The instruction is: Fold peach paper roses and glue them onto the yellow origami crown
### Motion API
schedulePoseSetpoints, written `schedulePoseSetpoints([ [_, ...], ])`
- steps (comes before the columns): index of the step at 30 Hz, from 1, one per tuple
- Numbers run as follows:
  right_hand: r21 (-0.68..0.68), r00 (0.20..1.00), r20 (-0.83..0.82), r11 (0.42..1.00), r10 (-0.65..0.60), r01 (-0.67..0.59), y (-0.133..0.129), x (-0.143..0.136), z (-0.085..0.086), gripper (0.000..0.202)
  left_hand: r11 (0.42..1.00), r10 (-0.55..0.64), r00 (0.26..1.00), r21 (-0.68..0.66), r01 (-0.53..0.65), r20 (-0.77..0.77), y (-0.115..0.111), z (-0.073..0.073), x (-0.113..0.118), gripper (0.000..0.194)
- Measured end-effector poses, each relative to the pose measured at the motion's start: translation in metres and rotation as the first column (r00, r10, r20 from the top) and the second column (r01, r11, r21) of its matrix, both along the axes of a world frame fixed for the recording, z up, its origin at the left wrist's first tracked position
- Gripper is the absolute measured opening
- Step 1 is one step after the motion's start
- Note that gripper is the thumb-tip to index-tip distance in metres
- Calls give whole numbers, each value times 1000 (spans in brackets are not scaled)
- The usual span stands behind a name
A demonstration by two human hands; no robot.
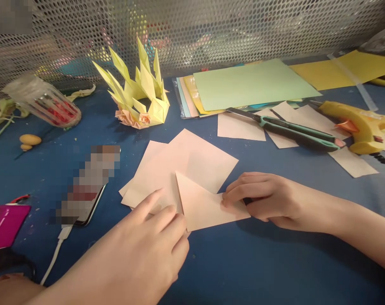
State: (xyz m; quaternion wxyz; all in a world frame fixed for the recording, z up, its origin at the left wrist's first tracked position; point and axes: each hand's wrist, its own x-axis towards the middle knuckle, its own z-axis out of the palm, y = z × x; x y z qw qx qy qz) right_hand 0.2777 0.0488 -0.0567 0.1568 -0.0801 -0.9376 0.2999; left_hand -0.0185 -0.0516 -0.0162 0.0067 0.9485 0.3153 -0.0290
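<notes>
A sheet of pale pink paper [205, 205], folded to a slanted shape with a peak at its left, lies between my hands. My right hand [265, 197] pinches its right end, thumb and fingers closed on the edge. Fingers curled, my left hand [163, 241] grips the sheet's lower left edge; the index finger reaches forward over the paper beneath, and the thumb is mostly hidden. Several loose pale pink sheets [192, 156] lie overlapping just behind the folded one, partly covered by it and by my left hand.
A yellow paper crown [154, 110] with pink paper roses stands behind. Leftward are a plugged-in phone [90, 186] and a tilted clear jar [49, 106]. To the right lie a utility knife [294, 129], a yellow glue gun [351, 123] and green paper [249, 87], before a perforated metal panel [211, 34].
</notes>
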Motion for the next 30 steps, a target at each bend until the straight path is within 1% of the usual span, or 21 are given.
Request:
schedulePoseSetpoints([
  [2, 4, 1000, -11, 1000, -12, 13, 0, -1, 0, 34, 1000, -15, 1000, 14, 15, -11, 4, 1, 5, 13],
  [4, 7, 1000, -24, 1000, -17, 17, -1, -1, -1, 33, 999, -44, 998, 20, 43, 35, 8, 1, 12, 11],
  [5, 4, 999, -25, 1000, -19, 19, -1, -1, -1, 33, 998, -59, 996, 13, 58, 62, 11, 1, 15, 13],
  [7, -3, 999, -23, 1000, -26, 26, -1, -1, -2, 33, 997, -62, 996, -44, 65, 66, 15, 0, 20, 30],
  [8, -4, 999, -23, 1000, -27, 27, -1, -1, -3, 33, 996, -58, 997, -69, 61, 55, 16, -1, 21, 33],
  [9, -5, 999, -22, 1000, -29, 29, -1, -1, -3, 34, 993, -48, 998, -104, 51, 35, 17, -1, 21, 30],
  [11, -6, 999, -21, 999, -34, 33, -1, -1, -3, 34, 989, -47, 998, -141, 52, 38, 17, -2, 18, 14],
  [12, -10, 999, -21, 999, -34, 34, -1, -1, -2, 35, 988, -46, 997, -147, 55, 63, 17, -3, 16, 8],
  [13, -18, 999, -21, 999, -33, 33, -2, -1, -1, 35, 988, -47, 995, -141, 60, 92, 16, -3, 13, 9],
  [16, -63, 999, -40, 997, -37, 34, -2, 0, 0, 35, 990, -62, 985, -114, 81, 161, 15, -4, 10, 20],
  [18, -121, 997, -70, 992, -45, 36, -1, 0, 0, 35, 990, -35, 987, -126, 55, 155, 17, -4, 13, 19],
  [20, -163, 994, -95, 986, -60, 44, 1, 2, -1, 37, 985, 40, 990, -172, -16, 137, 21, -5, 16, 14],
  [21, -165, 992, -102, 985, -73, 56, 3, 3, -1, 38, 978, 87, 987, -202, -59, 137, 24, -6, 18, 18],
  [23, -109, 982, -120, 985, -144, 131, 9, 7, -1, 40, 956, 167, 973, -267, -120, 161, 29, -9, 20, 28],
  [24, -51, 966, -124, 973, -229, 224, 12, 9, -1, 40, 945, 186, 965, -302, -125, 183, 32, -11, 21, 28],
  [25, 16, 930, -130, 937, -343, 348, 16, 12, 0, 38, 932, 201, 956, -344, -118, 215, 34, -13, 20, 25],
  [26, 84, 870, -147, 870, -472, 486, 19, 16, 0, 34, 915, 215, 943, -390, -103, 256, 36, -15, 20, 22],
  [27, 146, 782, -153, 768, -605, 623, 24, 20, 0, 31, 893, 235, 927, -441, -87, 292, 37, -16, 19, 23],
  [28, 188, 687, -163, 661, -709, 727, 29, 24, 0, 29, 871, 262, 908, -485, -77, 327, 38, -17, 19, 28],
  [29, 211, 601, -169, 567, -781, 796, 34, 29, 0, 31, 853, 294, 886, -516, -75, 357, 39, -17, 18, 34],
  [30, 232, 523, -168, 482, -835, 845, 40, 35, -1, 38, 841, 330, 865, -533, -88, 378, 39, -16, 18, 39],
])
